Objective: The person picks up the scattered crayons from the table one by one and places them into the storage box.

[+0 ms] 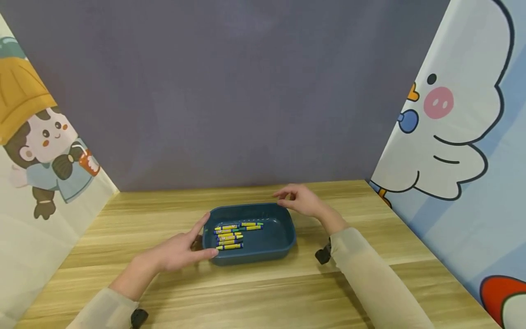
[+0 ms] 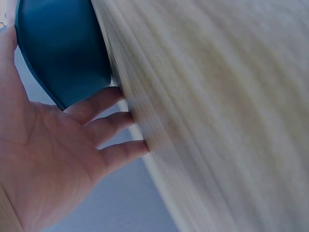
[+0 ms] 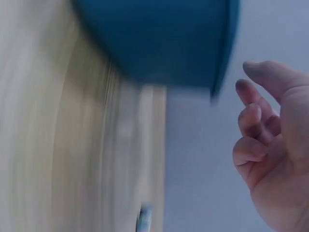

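Note:
A dark blue, rounded rectangular tray (image 1: 255,258) sits on the wooden table. Several crayons (image 1: 229,246) in yellow and blue wrappers lie inside, mostly stacked side by side at its left end. My left hand (image 1: 179,250) spans that end, thumb at the front corner and index finger at the back corner. In the left wrist view its other fingers (image 2: 120,151) reach down to the tabletop, fairly straight. Over the tray's back right corner hovers my right hand (image 1: 302,199), its fingers loosely bent. The right wrist view shows nothing between that thumb and the fingers.
The wooden tabletop (image 1: 230,301) runs back to a plain grey panel (image 1: 246,100). Cartoon-printed panels flank it, with a child figure (image 1: 53,151) at left and a white bird (image 1: 460,114) at right. A small blurred object (image 3: 144,218) shows low in the right wrist view.

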Available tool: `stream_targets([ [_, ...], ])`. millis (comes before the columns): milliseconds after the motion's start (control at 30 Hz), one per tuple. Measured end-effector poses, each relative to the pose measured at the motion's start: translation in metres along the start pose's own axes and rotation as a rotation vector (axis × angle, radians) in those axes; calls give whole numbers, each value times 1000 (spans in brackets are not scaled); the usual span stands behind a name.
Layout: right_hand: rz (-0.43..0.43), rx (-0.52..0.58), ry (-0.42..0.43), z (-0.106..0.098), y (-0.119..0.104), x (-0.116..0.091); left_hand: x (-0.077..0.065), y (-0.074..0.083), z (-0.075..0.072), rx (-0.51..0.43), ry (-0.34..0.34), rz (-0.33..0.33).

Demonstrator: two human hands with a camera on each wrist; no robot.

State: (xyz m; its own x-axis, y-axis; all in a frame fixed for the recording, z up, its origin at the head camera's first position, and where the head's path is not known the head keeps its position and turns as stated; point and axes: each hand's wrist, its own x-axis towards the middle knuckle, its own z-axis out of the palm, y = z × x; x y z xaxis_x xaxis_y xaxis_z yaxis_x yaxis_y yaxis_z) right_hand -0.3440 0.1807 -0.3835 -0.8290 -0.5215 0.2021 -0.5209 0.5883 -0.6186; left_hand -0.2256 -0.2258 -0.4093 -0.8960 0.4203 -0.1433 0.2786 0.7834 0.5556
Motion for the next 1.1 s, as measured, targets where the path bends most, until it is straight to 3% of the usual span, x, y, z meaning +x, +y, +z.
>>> stream_targets([
  [100, 71, -10, 13, -18, 33, -15, 1, 0, 0, 9, 0, -2],
  [233, 157, -14, -54, -37, 72, -38, 2, 1, 0, 15, -1, -2],
  [400, 204, -81, -101, -50, 102, -58, 0, 2, -1, 14, -3, -2],
  [933, 280, -113, -108, -58, 116, -74, 1, -1, 1, 11, 3, 4],
  [1100, 260, -117, -102, -58, 114, -78, 0, 0, 1, 2, 2, 7],
])
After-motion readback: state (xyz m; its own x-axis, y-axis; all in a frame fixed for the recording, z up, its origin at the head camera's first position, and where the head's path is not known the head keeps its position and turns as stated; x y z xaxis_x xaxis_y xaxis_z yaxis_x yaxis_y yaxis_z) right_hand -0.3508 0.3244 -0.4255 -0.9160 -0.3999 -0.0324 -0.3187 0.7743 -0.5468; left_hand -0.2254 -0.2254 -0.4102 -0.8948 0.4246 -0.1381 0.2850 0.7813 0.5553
